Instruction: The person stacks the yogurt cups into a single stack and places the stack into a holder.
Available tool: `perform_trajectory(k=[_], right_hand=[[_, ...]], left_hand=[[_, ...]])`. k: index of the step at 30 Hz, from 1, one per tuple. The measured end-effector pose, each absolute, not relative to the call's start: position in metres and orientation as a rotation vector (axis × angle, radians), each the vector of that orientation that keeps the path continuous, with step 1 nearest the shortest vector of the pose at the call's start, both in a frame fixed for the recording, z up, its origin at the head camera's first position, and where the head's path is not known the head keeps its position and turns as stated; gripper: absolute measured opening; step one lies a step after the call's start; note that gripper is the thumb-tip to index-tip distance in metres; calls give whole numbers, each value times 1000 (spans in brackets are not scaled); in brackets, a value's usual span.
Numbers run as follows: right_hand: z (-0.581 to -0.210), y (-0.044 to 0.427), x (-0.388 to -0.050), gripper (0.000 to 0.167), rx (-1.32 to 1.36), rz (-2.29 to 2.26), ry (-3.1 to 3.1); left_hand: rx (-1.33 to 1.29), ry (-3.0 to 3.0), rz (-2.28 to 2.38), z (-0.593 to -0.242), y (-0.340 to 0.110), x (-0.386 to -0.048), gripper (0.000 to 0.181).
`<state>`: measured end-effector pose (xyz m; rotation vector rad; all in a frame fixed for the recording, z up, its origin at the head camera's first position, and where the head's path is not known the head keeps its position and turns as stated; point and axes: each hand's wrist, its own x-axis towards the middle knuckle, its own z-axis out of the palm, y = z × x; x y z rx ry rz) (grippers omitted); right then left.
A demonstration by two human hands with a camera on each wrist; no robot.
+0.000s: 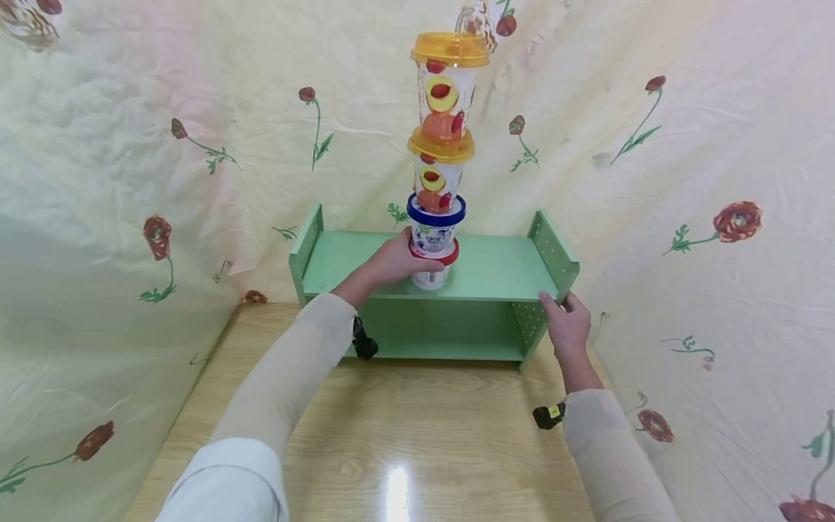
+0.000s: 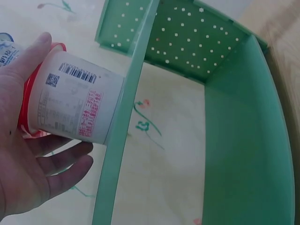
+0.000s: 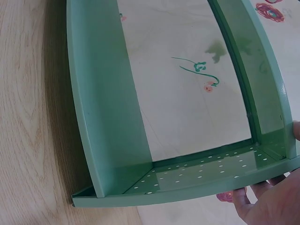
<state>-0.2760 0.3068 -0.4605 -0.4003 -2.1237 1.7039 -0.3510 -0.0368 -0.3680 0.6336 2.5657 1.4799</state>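
A stack of cups rises from the top board of a green two-tier shelf [image 1: 502, 264]. At the bottom is a white tub with a red lid [image 2: 75, 101], and on it stands a tub with a blue lid [image 1: 432, 236]. Two fruit-print cups with orange lids, a smaller one [image 1: 433, 180] and a taller one [image 1: 443, 94], top the stack. My left hand [image 1: 394, 259] grips the stack around the red lid, thumb in front. At the shelf's right end my right hand [image 1: 569, 325] holds the corner, thumb on the board's front edge and fingers outside the side panel.
The shelf stands on a wood-grain surface [image 1: 424, 428]. Flower-print cloth [image 1: 248, 109] hangs behind it and along both sides. Perforated side panels [image 1: 554, 246] rise above the top board at its ends.
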Motion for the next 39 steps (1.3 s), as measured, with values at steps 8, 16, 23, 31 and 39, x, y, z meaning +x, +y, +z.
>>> perform_trajectory(k=[8,16,23,31,39], right_hand=[[-460,308,-275,67,-404,1716,-2126],[-462,308,-277,64,-382,1709,-2100],[-461,308,-277,63,-395,1714,-2102],[-463,308,-276,67,-429,1727,-2134],[-462,309,-277,66,-423,1706,-2136]], left_hand=[[662,2458,1528,-364,-37,-362,97],[649,2403,1528,-356,-38,-363,94],[636,2370,1525,-339,-39,-348,91],[603,2463,1592,-369,-38,-367,98],[555,2509,1637,-377,-37,-369,104]])
